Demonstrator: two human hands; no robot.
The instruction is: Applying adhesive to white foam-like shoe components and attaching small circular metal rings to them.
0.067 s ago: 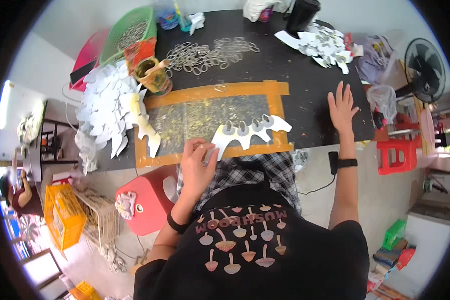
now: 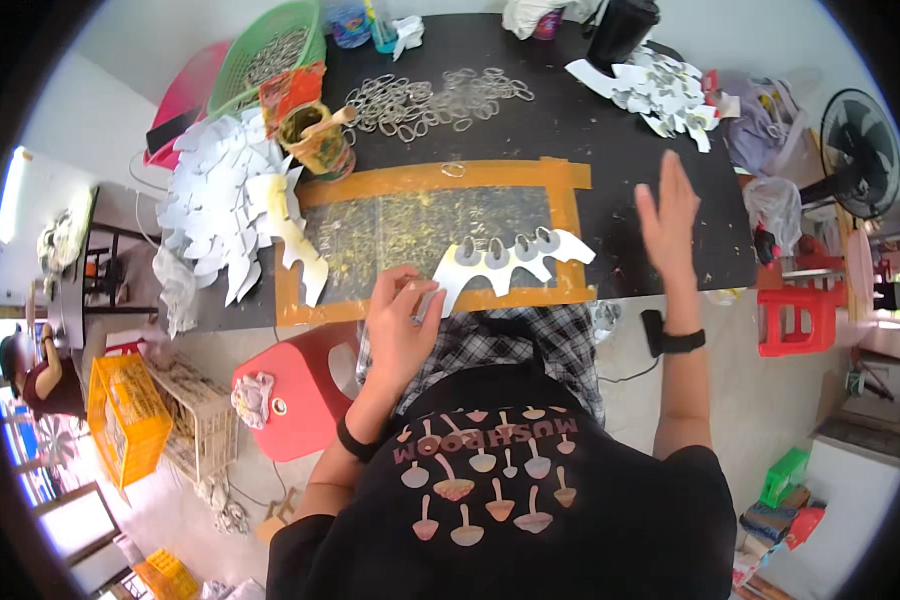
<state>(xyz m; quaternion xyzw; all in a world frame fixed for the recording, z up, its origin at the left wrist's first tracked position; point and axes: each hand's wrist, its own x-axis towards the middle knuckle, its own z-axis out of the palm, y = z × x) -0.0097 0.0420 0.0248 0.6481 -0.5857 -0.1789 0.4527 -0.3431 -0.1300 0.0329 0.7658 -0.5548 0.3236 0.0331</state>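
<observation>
My left hand point(image 2: 402, 325) pinches the left end of a white curved card piece point(image 2: 502, 275) with a scalloped lower edge, at the table's near edge. Along its upper side sit grey oval patches, each with a metal ring point(image 2: 497, 249) standing on it. The piece rests over a tape-framed, yellow-stained work area point(image 2: 420, 230). Above the dark table at the right, my right hand point(image 2: 668, 220) is stretched out, holding nothing, its fingers straight and thumb apart. A single loose ring point(image 2: 453, 170) lies on the upper tape strip.
Metal oval rings point(image 2: 425, 105) lie scattered at the back. A smeared pot point(image 2: 322, 155) with a wooden handle stands beside a heap of white card pieces point(image 2: 215, 200). Ring-fitted pieces point(image 2: 670, 95) pile at back right. A green basket point(image 2: 270, 60) holds more rings. A fan point(image 2: 858, 150) stands right.
My right hand has shifted slightly left and turned, its spread fingers drawing together. My left hand keeps its pinch on the card piece. The whole view has moved a little.
</observation>
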